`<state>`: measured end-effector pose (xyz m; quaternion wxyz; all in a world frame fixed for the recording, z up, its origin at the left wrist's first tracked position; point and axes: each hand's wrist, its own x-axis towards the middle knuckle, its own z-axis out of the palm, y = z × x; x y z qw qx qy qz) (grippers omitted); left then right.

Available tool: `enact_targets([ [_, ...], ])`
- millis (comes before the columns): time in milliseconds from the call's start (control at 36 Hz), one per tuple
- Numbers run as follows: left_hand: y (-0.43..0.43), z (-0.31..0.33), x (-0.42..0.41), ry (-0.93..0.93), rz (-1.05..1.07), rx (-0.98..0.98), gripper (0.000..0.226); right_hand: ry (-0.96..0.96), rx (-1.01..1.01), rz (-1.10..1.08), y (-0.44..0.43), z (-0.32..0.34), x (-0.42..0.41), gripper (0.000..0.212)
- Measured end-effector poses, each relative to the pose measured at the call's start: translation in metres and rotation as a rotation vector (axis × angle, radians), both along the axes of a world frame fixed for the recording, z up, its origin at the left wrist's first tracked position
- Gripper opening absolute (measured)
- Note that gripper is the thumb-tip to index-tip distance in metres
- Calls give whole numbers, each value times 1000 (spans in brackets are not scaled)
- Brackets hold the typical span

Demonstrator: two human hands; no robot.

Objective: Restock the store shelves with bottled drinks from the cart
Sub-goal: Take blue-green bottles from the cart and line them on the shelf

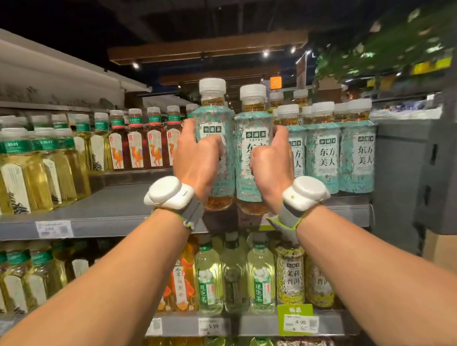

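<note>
Bottled drinks, two teal-labelled ones, were up at the shelf. My left hand was clamped round the left bottle and my right hand round the right bottle, the pair upright and side by side at the front edge (whether their bases touched it I couldn't tell). I judged this the placing step. Matching teal bottles stood at the shelf's right end, red-labelled bottles further left, with bare shelf between. The next move called for sliding both in beside their match, labels forward, then letting go.
</note>
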<state>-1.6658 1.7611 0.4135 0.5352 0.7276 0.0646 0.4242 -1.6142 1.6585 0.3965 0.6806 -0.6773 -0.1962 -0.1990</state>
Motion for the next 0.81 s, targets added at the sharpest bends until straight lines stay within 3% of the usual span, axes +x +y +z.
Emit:
enact_targets([
  [111,-1,6,4,-5,-26,-6,73,-4,17,-17,0,5,3,56],
  [278,-1,9,10,11,-38,-2,44,-17,28,-19,-4,8,8,54],
  [444,-2,13,17,14,-72,14,46,-35,38,-24,-11,12,10,61],
  [583,-6,15,20,-7,-40,-5,82,-61,26,-39,-13,15,12,62],
  [722,-5,22,20,-21,-54,4,37,-68,38,3,-14,22,14,59],
  [806,-6,28,19,-18,-70,28,55,-87,6,28,-15,29,15,57],
])
